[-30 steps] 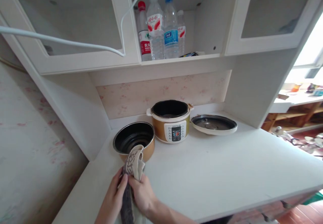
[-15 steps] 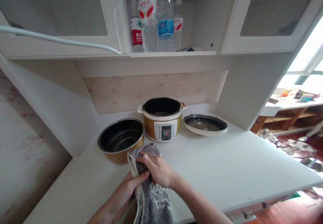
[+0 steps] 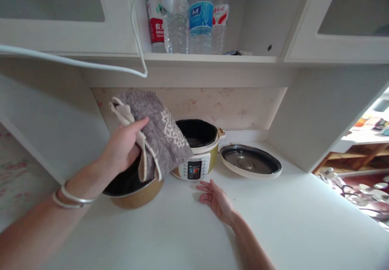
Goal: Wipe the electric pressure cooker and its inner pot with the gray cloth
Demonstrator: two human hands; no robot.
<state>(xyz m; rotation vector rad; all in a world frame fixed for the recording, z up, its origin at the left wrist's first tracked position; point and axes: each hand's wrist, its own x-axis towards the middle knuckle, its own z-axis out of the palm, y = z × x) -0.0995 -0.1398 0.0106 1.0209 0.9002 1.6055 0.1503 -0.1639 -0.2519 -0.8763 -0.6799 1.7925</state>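
My left hand grips a folded grey towel with a pale border and a white pattern, raised in front of the cookers. Behind and below the towel is a gold pot with a black inside, partly covered from view. A gold and white electric cooker stands against the back, its left side hidden by the towel and its top uncovered. My right hand is just in front of the cooker's base, fingers apart and holding nothing. To the cooker's right lies its round lid, inner side up.
These stand on a white counter under a cabinet. Several plastic bottles are on the open shelf above. A white cable hangs across the upper left. At far right, shiny metal items lie beyond the counter.
The towel has gone from both hands near the counter's front to my left hand alone, lifted up and left. My right hand has let go and moved right, toward the cooker's base.
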